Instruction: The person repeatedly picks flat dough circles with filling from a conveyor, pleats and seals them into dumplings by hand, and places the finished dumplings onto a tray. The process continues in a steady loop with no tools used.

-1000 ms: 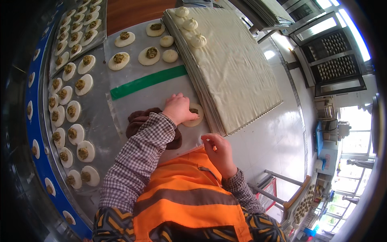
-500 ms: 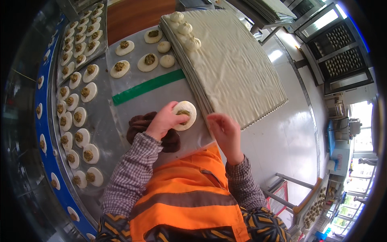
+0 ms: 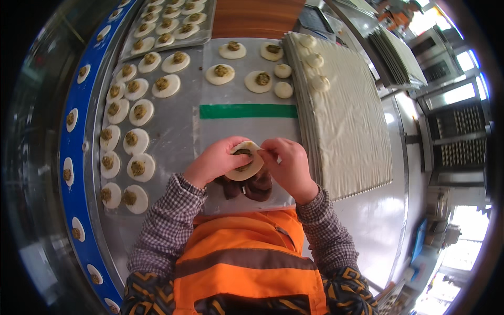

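My left hand (image 3: 210, 161) cups a round dough wrapper (image 3: 253, 170), its thumb pressing into the greenish-brown filling at the middle. At the wrapper's right edge, my right hand (image 3: 289, 165) has thumb and forefinger pinched on the dough. Beneath both hands a dark brown cloth (image 3: 258, 188) lies bunched on the work surface. Beyond them are several flat dough rounds topped with filling, the closest being a filled round (image 3: 259, 82). Beside it sit two smooth closed dough balls, one of them a plain ball (image 3: 283, 90).
A cloth-covered stack of trays (image 3: 349, 126) at the right bears three pleated buns (image 3: 319, 83). Filled rounds stand in rows at left, with more on a metal tray (image 3: 202, 38) and a blue conveyor belt (image 3: 79, 181). A green strip (image 3: 247, 111) crosses the table.
My right hand has come in from beside the tray stack and pinched the wrapper's edge. The left hand still holds the wrapper. The whole view has turned, shifting the table's things rightward.
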### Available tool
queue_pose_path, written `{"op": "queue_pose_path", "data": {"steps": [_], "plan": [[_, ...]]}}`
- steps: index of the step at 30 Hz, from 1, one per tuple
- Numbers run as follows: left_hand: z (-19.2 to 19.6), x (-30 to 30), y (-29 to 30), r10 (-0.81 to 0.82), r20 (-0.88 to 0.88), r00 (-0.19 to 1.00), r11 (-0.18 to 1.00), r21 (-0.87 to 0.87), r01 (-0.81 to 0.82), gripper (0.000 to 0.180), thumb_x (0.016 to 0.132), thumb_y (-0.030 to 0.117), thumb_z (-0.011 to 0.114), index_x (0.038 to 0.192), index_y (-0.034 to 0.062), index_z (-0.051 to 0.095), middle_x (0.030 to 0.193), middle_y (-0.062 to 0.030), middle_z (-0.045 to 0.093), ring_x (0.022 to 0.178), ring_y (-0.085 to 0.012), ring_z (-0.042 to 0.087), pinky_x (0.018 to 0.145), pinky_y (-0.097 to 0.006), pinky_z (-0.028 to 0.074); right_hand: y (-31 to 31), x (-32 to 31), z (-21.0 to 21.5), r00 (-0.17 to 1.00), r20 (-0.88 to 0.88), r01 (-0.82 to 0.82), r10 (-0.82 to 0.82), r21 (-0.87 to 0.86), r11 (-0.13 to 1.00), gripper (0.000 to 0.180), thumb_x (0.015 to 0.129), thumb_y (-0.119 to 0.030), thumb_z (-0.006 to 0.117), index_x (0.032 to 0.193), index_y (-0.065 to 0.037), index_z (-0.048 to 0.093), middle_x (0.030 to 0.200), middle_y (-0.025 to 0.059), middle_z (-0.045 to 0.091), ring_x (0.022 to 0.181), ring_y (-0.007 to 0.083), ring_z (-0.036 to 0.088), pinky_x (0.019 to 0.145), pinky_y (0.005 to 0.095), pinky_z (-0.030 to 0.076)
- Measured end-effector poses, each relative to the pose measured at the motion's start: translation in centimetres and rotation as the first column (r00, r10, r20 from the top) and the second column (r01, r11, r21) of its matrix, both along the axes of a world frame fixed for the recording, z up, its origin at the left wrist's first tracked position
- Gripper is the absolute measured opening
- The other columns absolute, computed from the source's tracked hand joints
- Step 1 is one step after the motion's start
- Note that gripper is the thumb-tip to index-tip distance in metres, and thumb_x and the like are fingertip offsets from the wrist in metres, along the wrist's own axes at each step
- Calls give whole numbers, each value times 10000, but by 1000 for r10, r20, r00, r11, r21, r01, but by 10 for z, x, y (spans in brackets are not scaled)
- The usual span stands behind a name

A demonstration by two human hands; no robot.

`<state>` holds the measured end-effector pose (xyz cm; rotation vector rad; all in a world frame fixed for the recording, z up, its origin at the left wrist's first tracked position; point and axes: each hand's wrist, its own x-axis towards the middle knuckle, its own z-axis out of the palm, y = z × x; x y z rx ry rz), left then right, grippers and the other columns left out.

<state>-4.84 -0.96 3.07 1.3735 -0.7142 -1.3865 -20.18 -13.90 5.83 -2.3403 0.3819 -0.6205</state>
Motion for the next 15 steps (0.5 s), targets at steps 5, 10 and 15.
{"op": "queue_pose_path", "data": {"steps": [5, 10, 15], "plan": [[4, 25, 6, -180, 170, 969, 983, 9, 181, 417, 904, 82, 651, 1296, 17, 526, 1158, -48, 625, 1040, -120, 600, 875, -264, 495, 10, 18, 1, 994, -98, -32, 55, 224, 974, 158, 822, -23, 692, 967, 10, 638, 801, 127, 652, 656, 224, 622, 597, 307, 498], [-2, 40, 21, 81, -454, 887, 997, 27, -77, 423, 921, 116, 658, 1312, 42, 514, 1179, -51, 611, 1065, -124, 587, 904, -270, 492, 12, 26, 0, 996, -88, -10, 16, 68, 998, 161, 835, -52, 688, 978, 3, 643, 836, 144, 659, 693, 265, 643, 620, 337, 510], [-14, 37, 23, 87, -234, 968, 993, -60, -104, 371, 927, 120, 657, 1273, 41, 548, 1131, -43, 621, 1056, -123, 586, 907, -274, 497, 14, 38, -5, 989, -142, 25, 40, 425, 905, 164, 831, -40, 693, 980, 4, 641, 840, 139, 656, 672, 254, 621, 616, 323, 500]]}}
